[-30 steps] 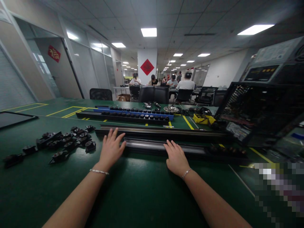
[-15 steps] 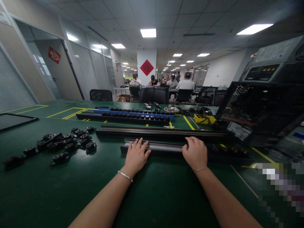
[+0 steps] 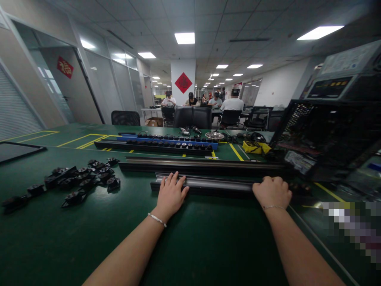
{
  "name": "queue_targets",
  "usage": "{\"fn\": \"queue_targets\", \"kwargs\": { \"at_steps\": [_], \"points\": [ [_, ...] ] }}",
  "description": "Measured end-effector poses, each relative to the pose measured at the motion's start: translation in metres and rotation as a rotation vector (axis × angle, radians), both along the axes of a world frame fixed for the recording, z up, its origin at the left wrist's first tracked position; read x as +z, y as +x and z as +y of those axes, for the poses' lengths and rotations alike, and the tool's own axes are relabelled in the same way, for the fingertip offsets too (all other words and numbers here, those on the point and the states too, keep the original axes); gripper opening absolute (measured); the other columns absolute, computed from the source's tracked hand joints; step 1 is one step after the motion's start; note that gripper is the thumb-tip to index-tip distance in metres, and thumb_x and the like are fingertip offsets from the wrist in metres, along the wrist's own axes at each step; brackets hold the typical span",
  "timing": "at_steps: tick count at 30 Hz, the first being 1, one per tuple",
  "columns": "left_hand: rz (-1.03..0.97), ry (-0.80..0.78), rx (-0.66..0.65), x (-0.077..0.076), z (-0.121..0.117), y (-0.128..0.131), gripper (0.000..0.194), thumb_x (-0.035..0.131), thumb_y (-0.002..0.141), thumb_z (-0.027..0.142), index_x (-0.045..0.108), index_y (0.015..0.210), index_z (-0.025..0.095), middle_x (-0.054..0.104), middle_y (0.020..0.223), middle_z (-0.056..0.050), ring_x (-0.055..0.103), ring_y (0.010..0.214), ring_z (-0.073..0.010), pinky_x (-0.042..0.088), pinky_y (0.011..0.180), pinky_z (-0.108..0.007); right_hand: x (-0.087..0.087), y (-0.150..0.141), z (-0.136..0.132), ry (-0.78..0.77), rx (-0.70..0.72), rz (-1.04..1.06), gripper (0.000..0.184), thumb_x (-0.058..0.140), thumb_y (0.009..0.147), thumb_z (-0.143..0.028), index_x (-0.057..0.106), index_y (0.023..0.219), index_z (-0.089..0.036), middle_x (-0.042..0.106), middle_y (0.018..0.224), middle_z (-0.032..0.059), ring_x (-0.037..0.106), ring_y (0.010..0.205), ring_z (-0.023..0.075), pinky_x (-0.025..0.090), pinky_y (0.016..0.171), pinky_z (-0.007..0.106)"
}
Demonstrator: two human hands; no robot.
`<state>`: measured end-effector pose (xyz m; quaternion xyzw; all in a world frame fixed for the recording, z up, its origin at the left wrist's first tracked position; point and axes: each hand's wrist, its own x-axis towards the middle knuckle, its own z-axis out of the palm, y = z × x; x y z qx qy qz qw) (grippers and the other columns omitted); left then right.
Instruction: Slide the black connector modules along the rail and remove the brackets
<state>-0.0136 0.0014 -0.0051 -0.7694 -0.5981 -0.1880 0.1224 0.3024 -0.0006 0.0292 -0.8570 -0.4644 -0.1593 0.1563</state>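
A black metal rail (image 3: 220,186) lies crosswise on the table in front of me. Toward its left end my left hand (image 3: 171,194) rests with spread fingers lying over the top edge. My right hand (image 3: 272,192) is farther along to the right, its fingers curled down over the rail; the fingertips are hidden behind the knuckles. Just past the right hand, small dark round parts (image 3: 300,187) show in a row, blurred. A longer black rail (image 3: 196,165) lies parallel behind this one. To the left, several loose black socket-like modules (image 3: 86,180) are scattered in a heap.
Farther back lie a black strip (image 3: 143,147) and a blue strip (image 3: 212,146) fitted with modules. Behind them are a metal bowl (image 3: 214,136) and a yellow object (image 3: 256,147). A dark equipment rack (image 3: 315,131) stands at right. People sit at far desks.
My right hand has moved to the right along the rail, uncovering more of its smooth front. My left hand has stayed in place.
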Motion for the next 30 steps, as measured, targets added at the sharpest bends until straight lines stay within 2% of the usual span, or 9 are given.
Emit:
{"fn": "queue_targets", "kwargs": {
  "at_steps": [14,22,30],
  "points": [
    [-0.026,-0.018,0.003,0.002,0.0,0.001,0.049,0.03,0.089,0.05,0.048,0.129,0.029,0.042,0.14,-0.006,0.033,0.131,-0.0255,0.023,0.107,-0.047,0.002,-0.019,0.003,0.019,0.102,-0.032,0.042,0.038,0.08,-0.034,0.063,0.105,-0.012,0.058,0.096,0.0173,0.058,0.085,0.0279,0.042,0.071,0.04],
    [-0.024,-0.003,-0.013,0.0,0.001,0.0,0.05,0.027,0.089,0.05,0.048,0.128,0.027,0.043,0.14,-0.008,0.034,0.13,-0.0266,0.025,0.106,-0.048,0.005,-0.017,0.003,0.044,0.118,0.122,0.04,0.031,0.082,-0.025,0.061,0.107,-0.015,0.062,0.099,0.0143,0.059,0.085,0.0254,0.041,0.073,0.037],
    [-0.015,-0.015,0.0,0.0,0.0,0.0,0.049,0.029,0.089,0.05,0.048,0.128,0.028,0.042,0.14,-0.006,0.033,0.131,-0.0255,0.025,0.107,-0.047,0.001,-0.013,0.003,0.127,0.138,0.275,0.035,0.034,0.08,-0.023,0.066,0.095,-0.021,0.066,0.095,0.008,0.059,0.078,0.0198,0.036,0.062,0.029]
  ]
}}
